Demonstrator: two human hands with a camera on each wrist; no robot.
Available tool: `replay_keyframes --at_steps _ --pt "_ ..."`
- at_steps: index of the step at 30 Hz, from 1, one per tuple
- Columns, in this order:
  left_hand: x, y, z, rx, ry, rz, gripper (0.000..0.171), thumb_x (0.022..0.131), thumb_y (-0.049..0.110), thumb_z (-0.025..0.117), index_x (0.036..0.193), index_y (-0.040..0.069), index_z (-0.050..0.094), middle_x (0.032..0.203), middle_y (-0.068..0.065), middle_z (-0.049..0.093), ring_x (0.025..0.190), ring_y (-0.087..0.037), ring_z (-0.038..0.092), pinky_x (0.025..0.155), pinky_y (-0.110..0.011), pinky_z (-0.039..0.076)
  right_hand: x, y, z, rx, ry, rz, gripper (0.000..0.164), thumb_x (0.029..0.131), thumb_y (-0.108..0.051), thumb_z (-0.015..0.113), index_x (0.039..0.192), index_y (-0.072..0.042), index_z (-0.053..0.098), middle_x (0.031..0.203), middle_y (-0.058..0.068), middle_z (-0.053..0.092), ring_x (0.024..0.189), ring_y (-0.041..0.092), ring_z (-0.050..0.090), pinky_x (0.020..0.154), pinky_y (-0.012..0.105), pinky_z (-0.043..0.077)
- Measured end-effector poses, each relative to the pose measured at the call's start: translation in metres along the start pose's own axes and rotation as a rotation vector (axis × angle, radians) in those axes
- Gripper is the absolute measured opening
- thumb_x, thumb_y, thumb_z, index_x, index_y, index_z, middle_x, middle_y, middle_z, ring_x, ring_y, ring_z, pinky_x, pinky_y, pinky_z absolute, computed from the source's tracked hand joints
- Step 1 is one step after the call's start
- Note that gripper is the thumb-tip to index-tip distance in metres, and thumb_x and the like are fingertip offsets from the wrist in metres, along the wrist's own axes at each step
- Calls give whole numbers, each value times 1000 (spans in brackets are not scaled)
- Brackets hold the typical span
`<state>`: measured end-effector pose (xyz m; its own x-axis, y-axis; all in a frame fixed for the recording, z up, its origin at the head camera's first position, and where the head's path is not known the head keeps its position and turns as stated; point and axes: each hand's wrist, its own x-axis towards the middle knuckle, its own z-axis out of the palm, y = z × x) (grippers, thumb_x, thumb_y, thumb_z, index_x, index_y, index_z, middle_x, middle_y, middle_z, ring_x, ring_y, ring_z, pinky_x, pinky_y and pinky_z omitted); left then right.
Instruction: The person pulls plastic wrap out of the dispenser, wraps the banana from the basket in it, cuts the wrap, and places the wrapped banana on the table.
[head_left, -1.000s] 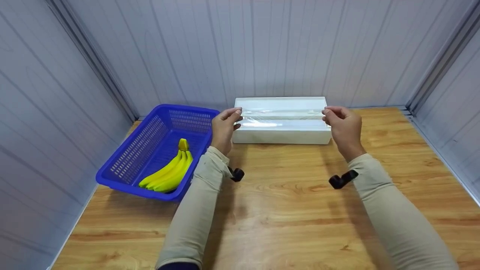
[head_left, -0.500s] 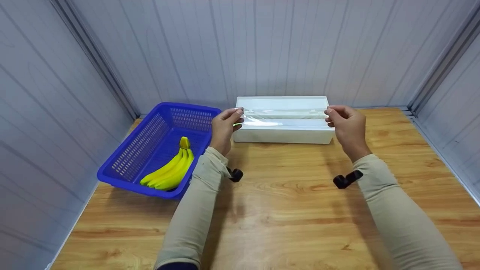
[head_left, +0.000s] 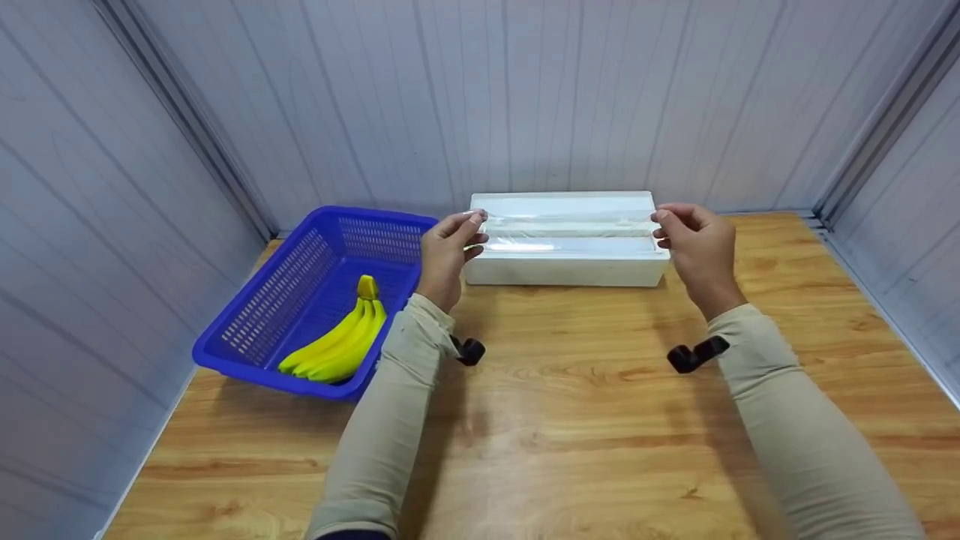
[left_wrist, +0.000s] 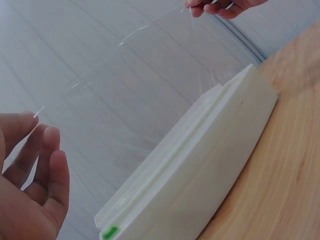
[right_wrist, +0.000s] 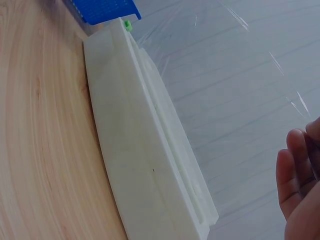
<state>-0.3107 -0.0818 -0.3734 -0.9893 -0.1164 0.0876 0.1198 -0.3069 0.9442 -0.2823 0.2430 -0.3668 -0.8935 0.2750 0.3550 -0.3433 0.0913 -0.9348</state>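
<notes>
Pale panelled walls border a wood-grained table. On it, leftmost, a blue basket holds bananas; next, the left hand, arm stretched forward, pinches clear film raised above a white box; rightmost, the right hand pinches the film's other corner.

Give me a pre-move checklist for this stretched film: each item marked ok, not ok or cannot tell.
1. Left-hand grip pinching the clear film: ok, at one end of its upper edge.
2. Right-hand grip pinching the other end: ok.
3. Clear film cut free of the white box: not ok, it runs down to it.
4. White box resting on the table: ok.
5. Clear film without tears: cannot tell, too see-through.
6. Bananas in the basket: ok.
</notes>
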Motion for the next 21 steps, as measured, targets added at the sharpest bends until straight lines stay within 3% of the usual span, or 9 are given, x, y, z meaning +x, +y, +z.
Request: replay_keyframes --at_steps 7,21 --pt "0 3 0 -24 -12 11 13 94 7 69 105 2 74 102 -7 73 77 -16 67 73 -31 56 2 -2 0 10 -1 -15 19 94 -14 71 104 2 73 97 14 72 77 18 66 67 24 56" --pt "-4 10 1 -67 -52 19 8 94 5 69 100 4 74 101 -11 72 77 -17 68 70 -29 56 0 -10 -3 -102 32 -29 28 97 -20 68 111 4 70 103 17 70 87 24 65 74 24 57"
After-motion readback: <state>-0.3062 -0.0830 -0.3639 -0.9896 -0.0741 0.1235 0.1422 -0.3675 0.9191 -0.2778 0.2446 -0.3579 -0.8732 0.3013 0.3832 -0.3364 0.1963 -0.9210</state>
